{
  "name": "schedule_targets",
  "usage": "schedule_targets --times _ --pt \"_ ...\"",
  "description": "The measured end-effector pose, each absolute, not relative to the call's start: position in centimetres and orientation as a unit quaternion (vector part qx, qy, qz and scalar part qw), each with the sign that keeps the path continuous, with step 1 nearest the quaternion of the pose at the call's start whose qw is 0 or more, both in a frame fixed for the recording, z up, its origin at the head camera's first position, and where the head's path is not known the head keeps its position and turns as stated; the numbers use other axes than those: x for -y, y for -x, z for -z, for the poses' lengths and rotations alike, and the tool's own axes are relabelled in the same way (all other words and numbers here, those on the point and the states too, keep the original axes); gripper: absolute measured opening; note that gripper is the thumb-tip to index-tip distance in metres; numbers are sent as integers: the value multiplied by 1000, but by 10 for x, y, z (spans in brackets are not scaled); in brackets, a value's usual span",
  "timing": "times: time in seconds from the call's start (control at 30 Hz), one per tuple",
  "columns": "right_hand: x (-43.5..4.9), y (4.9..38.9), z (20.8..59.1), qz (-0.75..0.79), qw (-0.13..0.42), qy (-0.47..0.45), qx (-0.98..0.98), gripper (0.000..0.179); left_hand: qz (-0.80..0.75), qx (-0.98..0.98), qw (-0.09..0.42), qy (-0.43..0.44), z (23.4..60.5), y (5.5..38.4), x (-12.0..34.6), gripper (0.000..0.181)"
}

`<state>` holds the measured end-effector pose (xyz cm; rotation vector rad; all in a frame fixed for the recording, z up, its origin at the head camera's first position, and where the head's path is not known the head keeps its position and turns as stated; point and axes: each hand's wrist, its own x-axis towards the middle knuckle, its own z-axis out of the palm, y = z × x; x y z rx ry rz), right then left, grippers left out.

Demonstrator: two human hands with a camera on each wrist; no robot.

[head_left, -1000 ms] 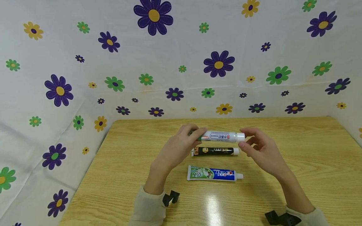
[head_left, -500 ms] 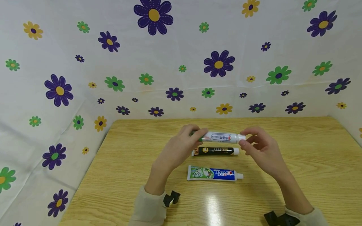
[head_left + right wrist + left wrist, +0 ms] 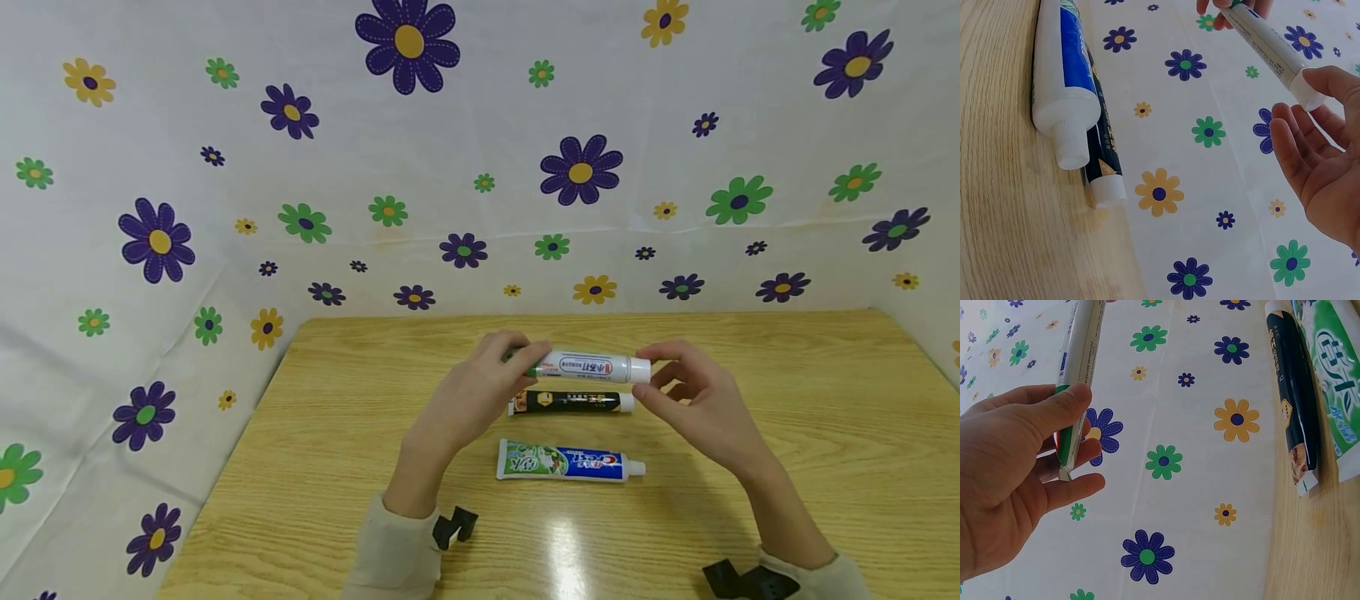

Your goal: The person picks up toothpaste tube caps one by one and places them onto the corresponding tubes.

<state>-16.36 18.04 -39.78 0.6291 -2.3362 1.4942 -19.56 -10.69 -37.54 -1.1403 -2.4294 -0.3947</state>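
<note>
My left hand (image 3: 472, 390) grips the green crimped end of a white toothpaste tube (image 3: 585, 365), thumb on one side and fingers on the other. The tube is held level above the table, its white cap (image 3: 640, 371) pointing right. At that cap, my right hand (image 3: 697, 404) pinches with thumb and index finger; in the right wrist view the thumb lies against the cap (image 3: 1307, 90) and the other fingers are spread loosely. Just nearer than the held tube lies a black toothpaste tube (image 3: 573, 402) with a white cap. Closer still is a green and blue toothpaste tube (image 3: 564, 461).
The wooden table (image 3: 337, 467) ends at a white cloth (image 3: 450, 150) printed with flowers, which hangs behind it and at both sides. Both lying tubes point their caps to the right. Black wrist mounts (image 3: 454, 527) sit at the sleeve cuffs.
The right thumb and index finger have shifted slightly on the cap, the thumb now a little lower than half a second ago. The left hand and the lying tubes have stayed put.
</note>
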Motion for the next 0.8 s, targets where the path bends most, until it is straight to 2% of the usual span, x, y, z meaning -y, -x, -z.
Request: schedule_targets --times 0.33,0.8 --pt "-179 164 398 -538 149 -210 803 45 134 875 216 411 375 196 106 37" --pt "-175 164 398 -581 178 -230 760 59 135 877 214 409 376 196 107 38"
